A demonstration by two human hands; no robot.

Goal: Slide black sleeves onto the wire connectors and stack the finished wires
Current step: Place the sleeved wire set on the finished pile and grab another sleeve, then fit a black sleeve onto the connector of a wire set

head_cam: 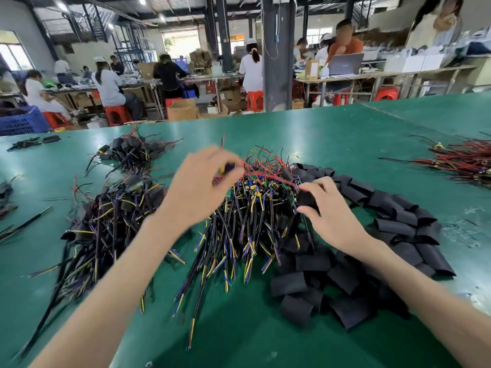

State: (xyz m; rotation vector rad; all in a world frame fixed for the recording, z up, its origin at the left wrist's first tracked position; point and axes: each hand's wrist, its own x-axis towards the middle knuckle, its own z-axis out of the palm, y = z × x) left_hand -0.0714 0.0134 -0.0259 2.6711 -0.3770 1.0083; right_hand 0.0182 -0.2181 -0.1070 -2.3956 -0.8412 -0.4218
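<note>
Now we are pinching blurred connector (227,168) with curled left hand (202,187); right hand (328,211) gripping black sleeve (307,200) between thumb and fingers, above wire pile (247,229).

Green table (345,134), black sleeves (393,227), seemingly yellow-blue-tipped wires (239,235).

Beyond the left hand (196,187) workers (106,83) sit on red stools (118,114) at workbenches (345,75), a dark pillar (277,62) stands beyond the right hand (326,213), ceiling lamps (142,0) overhead.
</note>
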